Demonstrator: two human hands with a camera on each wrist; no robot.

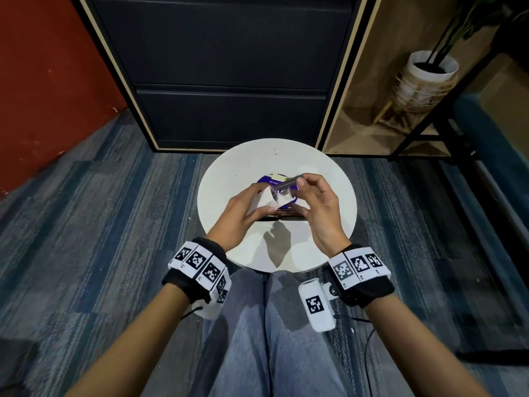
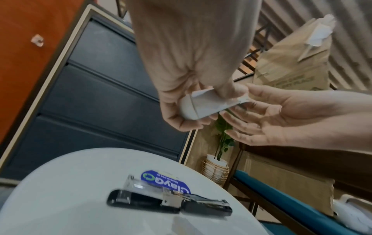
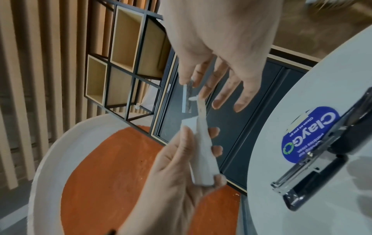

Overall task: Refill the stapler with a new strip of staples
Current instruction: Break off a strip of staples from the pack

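Hands [image 1: 317,207] around metal staple strip [image 1: 286,183]

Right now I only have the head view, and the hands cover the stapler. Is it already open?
Observer: Yes. In the left wrist view the stapler lies on the table, hinged open, with its metal channel exposed.
Operator: Is the strip out of the box?
Observer: It looks so. In the right wrist view the right hand pinches the strip of staples just beyond the open end of the white box, which the left hand holds.
Operator: What is the blue patch under the hands?
Observer: A flat blue sticker reading ClayGo, on the table right alongside the stapler.
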